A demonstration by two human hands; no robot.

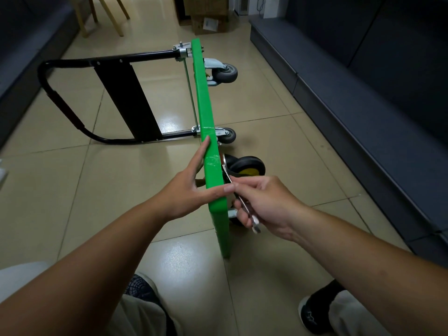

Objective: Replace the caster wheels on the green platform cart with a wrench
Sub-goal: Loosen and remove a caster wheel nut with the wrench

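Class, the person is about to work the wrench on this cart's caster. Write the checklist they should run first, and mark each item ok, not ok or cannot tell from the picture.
1. Green cart stands on its side, wheels facing right: ok.
2. Handle lies folded out on the floor on the opposite side: ok.
3. Left hand steadies the cart's upper edge, with straight fingers and the thumb across the top: ok.
4. Right hand grips the wrench: ok.
5. Wrench head seated on a nut: cannot tell, as it is hidden behind the cart's edge.
6. Black-and-yellow caster bolted tight: cannot tell.
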